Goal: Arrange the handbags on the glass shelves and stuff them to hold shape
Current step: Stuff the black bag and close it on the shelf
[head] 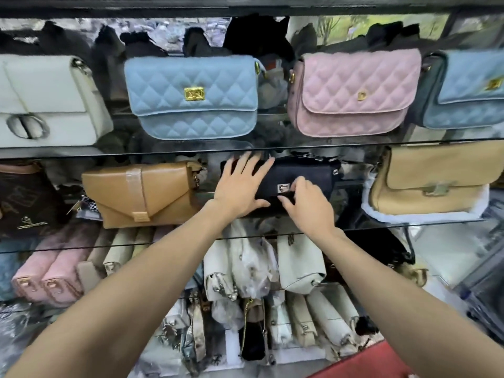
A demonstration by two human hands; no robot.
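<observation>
A black handbag (311, 171) with a silver clasp stands on the middle glass shelf (409, 223), between a tan envelope bag (141, 193) and a beige bag (436, 175). My left hand (242, 184) lies spread flat on the black bag's left front, fingers straight. My right hand (302, 199) has its fingers curled at the clasp and the flap's lower edge, gripping there. On the upper shelf (191, 151) stand a white bag (46, 99), a light blue quilted bag (193, 96), a pink quilted bag (354, 91) and another blue bag (466, 88).
Below the middle shelf lie several packed bags: pink ones (51, 276) at the left, cream and white ones (272, 263) in the centre. A dark brown bag (24, 197) sits at the far left. A red surface (362, 361) shows at the bottom right.
</observation>
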